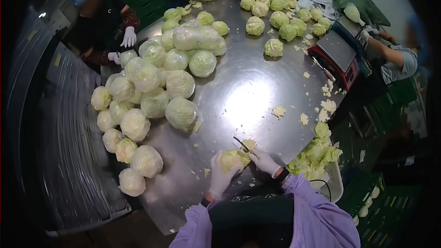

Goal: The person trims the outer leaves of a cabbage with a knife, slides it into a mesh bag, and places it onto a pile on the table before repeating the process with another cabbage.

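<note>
Near the front of the metal table, my left hand point(222, 175), in a white glove, is wrapped round the left side of a pale green cabbage point(233, 160). On the cabbage's right side is my right hand point(263, 161), also gloved, its fingers closed round a knife point(240, 144) whose dark curved blade points up and to the left. A pale cut piece point(249, 144) lies against the knife, just above the cabbage. Small leaf scraps are scattered on the metal around both hands.
Wrapped cabbages point(155, 103) pile up at the left. Unwrapped ones point(288, 32) sit at the back right, near a red scale point(337, 51). A white basket point(337, 184) of leaves stands at the right edge. Co-workers stand at the back left, back and right.
</note>
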`<state>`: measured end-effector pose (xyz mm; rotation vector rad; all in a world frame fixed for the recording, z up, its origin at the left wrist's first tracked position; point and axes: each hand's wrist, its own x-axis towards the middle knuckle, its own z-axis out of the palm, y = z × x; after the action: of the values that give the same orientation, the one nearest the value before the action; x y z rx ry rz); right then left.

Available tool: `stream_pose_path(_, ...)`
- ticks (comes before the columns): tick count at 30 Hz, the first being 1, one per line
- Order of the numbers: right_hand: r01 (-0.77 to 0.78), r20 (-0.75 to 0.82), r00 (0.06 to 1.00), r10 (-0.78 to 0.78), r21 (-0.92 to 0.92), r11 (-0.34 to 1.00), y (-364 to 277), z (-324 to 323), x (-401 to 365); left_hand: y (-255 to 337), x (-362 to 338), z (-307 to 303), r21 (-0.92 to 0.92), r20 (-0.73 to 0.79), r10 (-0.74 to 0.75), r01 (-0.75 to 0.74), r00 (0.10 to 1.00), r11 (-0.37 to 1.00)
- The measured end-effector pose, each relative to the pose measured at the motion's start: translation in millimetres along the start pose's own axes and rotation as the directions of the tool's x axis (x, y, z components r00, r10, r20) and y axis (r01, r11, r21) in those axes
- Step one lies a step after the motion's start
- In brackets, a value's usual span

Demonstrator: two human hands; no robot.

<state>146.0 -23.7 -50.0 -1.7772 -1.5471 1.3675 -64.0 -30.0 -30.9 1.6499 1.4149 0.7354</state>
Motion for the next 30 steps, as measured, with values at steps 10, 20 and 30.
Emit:
stream_pose_path(10, -0.016, 0.121, 0.992, -0.018, 0.271, 0.962, -16, 7, -2, -19, -32, -46, -0.486, 0.189, -0.109, 0.19, 0.976, 0.853)
stream_pose_path(20, 0.084, 0.05, 0.995, -0.086, 0.039, 0.996, -27, 17, 9, -1, -3, -46, -0.252, 0.232, -0.086, 0.146, 0.969, 0.957)
stream_pose_path(30, 0.103, -0.032, 0.995, -0.099, 0.217, 0.971, -22, 26, -1, -20, -18, -69, -0.39, 0.312, -0.21, 0.326, 0.927, 0.861)
